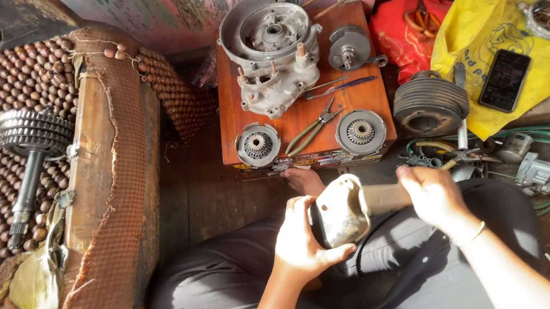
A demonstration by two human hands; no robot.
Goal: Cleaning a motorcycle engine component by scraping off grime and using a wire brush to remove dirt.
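Head view: left hand fingers grasp metal cover; right hand fingers clench its pipe, long axis running left-right.

Bare-armed person in dark grey trousers, a thin bangle on the right wrist, no gloves, one bare foot showing.

Ahead of the wooden stool, bare floorboards leave room; its top is crowded by the engine casing, pliers and two round plates; right, a finned cylinder blocks
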